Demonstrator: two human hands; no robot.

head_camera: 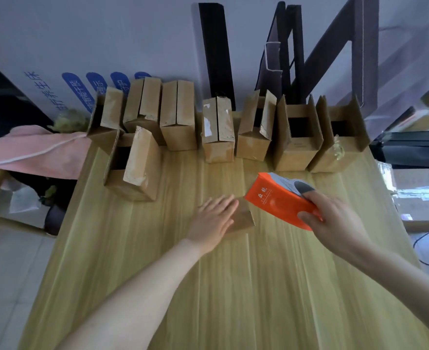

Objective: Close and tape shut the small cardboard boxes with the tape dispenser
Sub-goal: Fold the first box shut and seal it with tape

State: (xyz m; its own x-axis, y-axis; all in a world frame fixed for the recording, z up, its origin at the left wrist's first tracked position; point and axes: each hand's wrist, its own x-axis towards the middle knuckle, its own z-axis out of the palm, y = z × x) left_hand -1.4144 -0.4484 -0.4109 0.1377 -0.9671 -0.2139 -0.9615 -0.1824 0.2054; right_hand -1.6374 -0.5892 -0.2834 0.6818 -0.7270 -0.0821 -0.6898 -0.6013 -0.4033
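Note:
A small cardboard box sits in the middle of the wooden table. My left hand lies flat on its top, fingers spread, pressing the flaps down. Just right of the box, my right hand grips an orange tape dispenser with a grey top, held above the table and tilted toward the box. Several more small cardboard boxes stand in a row along the far edge, most with flaps up. One open box stands forward of the row at left.
A pink cloth drapes over a bin beside the table's left edge. Dark metal frames lean against the wall behind the boxes. Boxes and cables lie off the table's right side.

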